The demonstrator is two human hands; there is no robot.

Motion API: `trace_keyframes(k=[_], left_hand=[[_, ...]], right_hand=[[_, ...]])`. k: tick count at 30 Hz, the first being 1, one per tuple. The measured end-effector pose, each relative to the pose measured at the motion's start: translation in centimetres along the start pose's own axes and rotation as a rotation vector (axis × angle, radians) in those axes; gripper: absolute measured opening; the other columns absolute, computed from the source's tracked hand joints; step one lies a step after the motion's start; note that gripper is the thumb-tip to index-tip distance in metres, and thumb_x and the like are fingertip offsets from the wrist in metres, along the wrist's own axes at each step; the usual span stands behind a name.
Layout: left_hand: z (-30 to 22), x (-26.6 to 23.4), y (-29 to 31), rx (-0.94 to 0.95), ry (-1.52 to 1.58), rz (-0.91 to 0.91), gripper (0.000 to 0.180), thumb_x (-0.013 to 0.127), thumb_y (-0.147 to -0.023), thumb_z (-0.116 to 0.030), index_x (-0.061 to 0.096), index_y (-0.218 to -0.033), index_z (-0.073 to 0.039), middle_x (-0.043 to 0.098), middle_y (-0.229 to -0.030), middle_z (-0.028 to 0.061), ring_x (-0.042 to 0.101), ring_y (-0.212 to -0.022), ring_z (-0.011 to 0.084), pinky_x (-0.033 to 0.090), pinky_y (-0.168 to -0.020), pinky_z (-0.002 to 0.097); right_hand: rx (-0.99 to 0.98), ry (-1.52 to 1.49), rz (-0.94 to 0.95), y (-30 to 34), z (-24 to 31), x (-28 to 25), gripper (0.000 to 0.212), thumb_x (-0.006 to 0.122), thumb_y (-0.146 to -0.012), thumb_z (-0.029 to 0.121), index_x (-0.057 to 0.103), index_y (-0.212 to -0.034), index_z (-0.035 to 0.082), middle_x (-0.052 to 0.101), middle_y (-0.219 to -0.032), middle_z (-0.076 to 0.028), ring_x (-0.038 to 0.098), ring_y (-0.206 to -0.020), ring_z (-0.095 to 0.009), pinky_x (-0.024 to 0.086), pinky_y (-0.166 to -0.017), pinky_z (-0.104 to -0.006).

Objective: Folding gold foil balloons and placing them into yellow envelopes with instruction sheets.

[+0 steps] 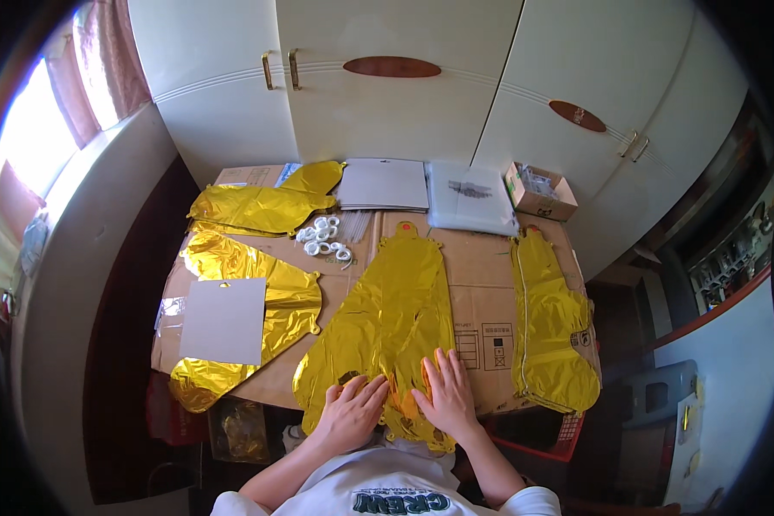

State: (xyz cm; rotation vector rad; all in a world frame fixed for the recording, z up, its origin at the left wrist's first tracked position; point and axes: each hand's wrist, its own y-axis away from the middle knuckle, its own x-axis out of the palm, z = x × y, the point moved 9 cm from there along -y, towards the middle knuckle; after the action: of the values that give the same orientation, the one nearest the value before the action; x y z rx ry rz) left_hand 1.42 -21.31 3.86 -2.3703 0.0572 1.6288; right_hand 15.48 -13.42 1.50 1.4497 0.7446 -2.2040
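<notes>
A large deflated gold foil balloon (402, 301) lies flat in front of me, wide toward my body and narrow at the far end, where a small red spot shows. Its near edge hangs past the table toward my lap. My left hand (354, 411) rests palm down on the lower left of the foil, fingers extended. On the lower right, my right hand (445, 397) lies flat with its fingers stretched out and the thumb apart. Neither hand grips anything that I can see. Between them the foil is creased.
More gold foil balloons lie at the left (288, 301), back left (262, 208) and right (549, 335). A grey card (222, 321) covers part of the left one. Behind are white ribbon rolls (322, 236), stacked grey cards (383, 183), clear plastic bags (469, 202) and a small box (549, 202).
</notes>
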Motion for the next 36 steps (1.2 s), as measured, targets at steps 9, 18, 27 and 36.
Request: trace_keyframes(k=[9, 18, 27, 36], left_hand=[[0.1, -0.3, -0.3, -0.002, 0.068, 0.027, 0.051, 0.062, -0.085, -0.019, 0.052, -0.134, -0.007, 0.053, -0.139, 0.0064, 0.048, -0.124, 0.0273, 0.036, -0.097, 0.0440], [7.5, -6.2, 6.6, -0.497, -0.033, -0.219, 0.034, 0.072, -0.078, -0.025, 0.057, -0.101, -0.007, 0.061, -0.104, 0.0153, 0.059, -0.099, 0.0319, 0.045, -0.081, 0.0429], [12.4, 1.1, 12.9, -0.939, 0.984, -0.225, 0.028, 0.066, -0.093, -0.020, 0.065, -0.078, 0.003, 0.066, -0.070, 0.0022, 0.056, -0.064, 0.0056, 0.045, -0.057, 0.0254], [5.0, -5.9, 5.0, -0.362, 0.665, -0.371, 0.013, 0.072, -0.078, -0.004, 0.060, -0.079, -0.001, 0.057, -0.079, 0.0089, 0.056, -0.065, 0.0169, 0.045, -0.056, 0.0295]], right_hand=[[-0.003, -0.016, -0.001, -0.1, 0.1, -0.1, 0.063, 0.062, -0.091, 0.041, 0.047, -0.138, 0.002, 0.038, -0.146, -0.026, 0.031, -0.138, -0.045, 0.027, -0.112, -0.0562], [-0.019, -0.006, 0.007, -2.7, -1.7, -2.0, 0.057, 0.059, -0.094, 0.037, 0.047, -0.139, 0.005, 0.039, -0.148, -0.020, 0.031, -0.139, -0.043, 0.023, -0.113, -0.0593], [-0.072, 0.035, 0.070, -7.5, -4.0, 0.5, 0.059, 0.057, -0.094, 0.040, 0.046, -0.142, 0.008, 0.036, -0.151, -0.019, 0.027, -0.142, -0.039, 0.018, -0.117, -0.0558], [-0.125, -0.194, -0.113, -7.2, -1.9, -1.9, 0.056, 0.057, -0.096, 0.040, 0.046, -0.139, 0.005, 0.051, -0.136, -0.019, 0.045, -0.129, -0.035, 0.034, -0.109, -0.0484]])
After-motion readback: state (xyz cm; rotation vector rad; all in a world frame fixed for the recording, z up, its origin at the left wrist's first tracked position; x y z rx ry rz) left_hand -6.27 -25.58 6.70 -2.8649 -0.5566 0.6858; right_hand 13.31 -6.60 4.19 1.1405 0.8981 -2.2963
